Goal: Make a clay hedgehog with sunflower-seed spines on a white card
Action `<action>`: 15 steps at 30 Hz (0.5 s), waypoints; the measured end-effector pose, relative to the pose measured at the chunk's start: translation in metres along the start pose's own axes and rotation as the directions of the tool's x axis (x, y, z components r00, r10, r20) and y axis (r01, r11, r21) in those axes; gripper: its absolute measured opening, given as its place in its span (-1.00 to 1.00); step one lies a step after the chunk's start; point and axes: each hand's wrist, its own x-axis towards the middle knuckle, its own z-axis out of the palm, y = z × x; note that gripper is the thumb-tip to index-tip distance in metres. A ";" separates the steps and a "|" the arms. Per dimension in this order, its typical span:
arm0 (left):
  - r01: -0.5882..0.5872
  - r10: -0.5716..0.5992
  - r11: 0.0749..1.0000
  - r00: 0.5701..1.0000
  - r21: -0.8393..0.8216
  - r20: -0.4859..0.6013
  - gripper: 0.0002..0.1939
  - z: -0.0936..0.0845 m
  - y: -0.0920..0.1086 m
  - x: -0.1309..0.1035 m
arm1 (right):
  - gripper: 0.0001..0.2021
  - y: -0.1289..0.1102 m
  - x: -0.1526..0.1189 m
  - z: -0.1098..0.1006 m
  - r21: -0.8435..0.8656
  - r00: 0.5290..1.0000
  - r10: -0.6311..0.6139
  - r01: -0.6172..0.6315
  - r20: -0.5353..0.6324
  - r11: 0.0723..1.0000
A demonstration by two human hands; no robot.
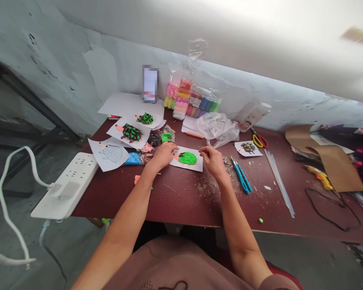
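A white card (199, 163) bearing a hedgehog figure in green clay (188, 158) is set between the two hands. Its left edge is touched by the bent fingers of the left hand (166, 153); whether it is gripped cannot be told. By the right edge, thumb and forefinger of the right hand (213, 160) are drawn close; whether anything is pinched cannot be told. Blue-handled cutters (243, 179) are laid right of the right hand, a blue packet (133, 158) left of the left hand.
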 end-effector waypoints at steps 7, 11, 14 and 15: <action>0.004 -0.004 1.000 1.000 0.007 -0.005 -0.55 -0.001 0.002 -0.001 | -0.90 -0.026 -0.005 0.025 -0.045 0.988 -0.068 0.074 0.136 0.996; -0.002 0.002 1.000 1.000 0.021 0.004 -0.57 -0.002 0.003 0.000 | -0.84 -0.030 -0.007 0.031 -0.189 0.983 -0.095 0.125 0.160 0.974; -0.003 0.003 1.000 1.000 0.025 0.012 -0.58 -0.001 0.003 0.000 | -0.82 -0.032 -0.008 0.034 -0.254 0.982 -0.095 0.135 0.165 0.958; -0.003 0.003 1.000 1.000 0.026 0.013 -0.58 -0.001 0.003 0.000 | -0.81 -0.033 -0.008 0.035 -0.272 0.980 -0.097 0.142 0.172 0.952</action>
